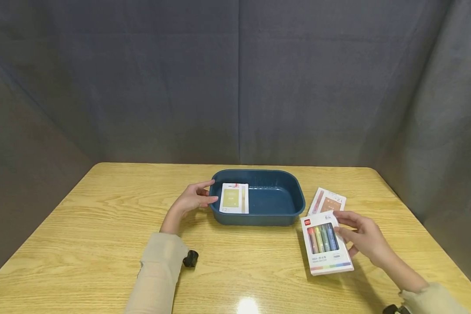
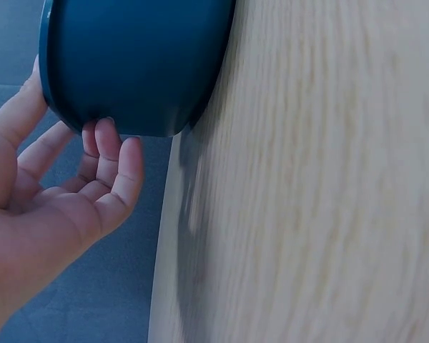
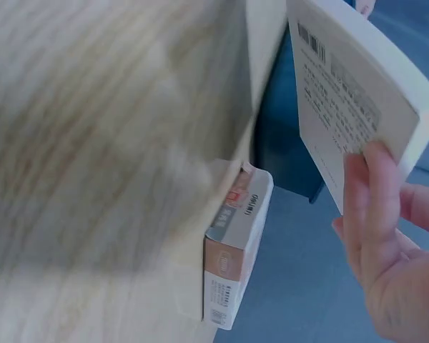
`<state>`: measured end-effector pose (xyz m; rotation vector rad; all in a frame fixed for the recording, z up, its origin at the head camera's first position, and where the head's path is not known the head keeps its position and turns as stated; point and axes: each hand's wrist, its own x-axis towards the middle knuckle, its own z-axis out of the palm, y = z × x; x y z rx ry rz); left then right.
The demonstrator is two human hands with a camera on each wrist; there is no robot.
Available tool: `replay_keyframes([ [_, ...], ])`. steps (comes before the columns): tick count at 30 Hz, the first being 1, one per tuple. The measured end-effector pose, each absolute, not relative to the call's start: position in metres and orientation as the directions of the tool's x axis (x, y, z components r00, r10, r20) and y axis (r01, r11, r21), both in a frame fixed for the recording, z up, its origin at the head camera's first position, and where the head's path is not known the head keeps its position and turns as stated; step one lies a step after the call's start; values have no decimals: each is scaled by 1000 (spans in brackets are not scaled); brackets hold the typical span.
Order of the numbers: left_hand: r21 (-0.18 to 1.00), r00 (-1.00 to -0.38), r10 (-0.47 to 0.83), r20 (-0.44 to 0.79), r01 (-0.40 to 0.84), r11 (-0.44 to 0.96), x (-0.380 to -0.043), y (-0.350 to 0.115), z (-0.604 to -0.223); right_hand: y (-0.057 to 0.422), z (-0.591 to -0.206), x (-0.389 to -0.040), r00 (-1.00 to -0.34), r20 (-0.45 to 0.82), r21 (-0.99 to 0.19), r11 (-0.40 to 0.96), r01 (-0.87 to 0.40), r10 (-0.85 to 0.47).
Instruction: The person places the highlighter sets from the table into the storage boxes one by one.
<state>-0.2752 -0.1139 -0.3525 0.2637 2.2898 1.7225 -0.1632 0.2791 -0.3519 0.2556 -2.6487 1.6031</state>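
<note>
Two hands work at a pale wood-grained table (image 1: 102,244), its far and side edges bounded by grey cloth (image 1: 239,87). A blue tub (image 1: 259,220) stands slightly right of the table's middle, near the far edge. The left hand (image 1: 194,197) holds the tub by its left end: the thumb and index finger, spread apart, reach the rim, while other fingers curl against the outer end wall, as the left wrist view shows.

In the tub's left end lies a yellow-green-labelled box (image 1: 234,199), label up; whether it lies flat on the tub's floor cannot be told.

The right hand (image 1: 364,239) pinches a windowed box (image 1: 325,255) by its right side, thumb on the front and fingers pressed together against the printed back. This box is tilted and held above the table, between the tub's near right corner and the table's near edge; coloured sticks (image 1: 322,239) show through its window. Beyond it, a brown-labelled box (image 1: 330,203) lies on the table just beside the tub's right end, toward the table's right edge, its nearer part hidden in the head view. Light sleeves (image 1: 157,270) cover both forearms.
</note>
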Motion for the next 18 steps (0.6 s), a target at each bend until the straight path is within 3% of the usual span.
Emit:
replay_keyframes([
  [10, 959, -950, 297, -100, -13, 282, -272, -115, -354, 280, -344, -167, -984, 132, -892, 417, -172, -123],
  [18, 966, -953, 286, -99, -23, 259, -290, -117, -377, 284, -339, -167, -984, 139, -864, 472, -177, -113],
])
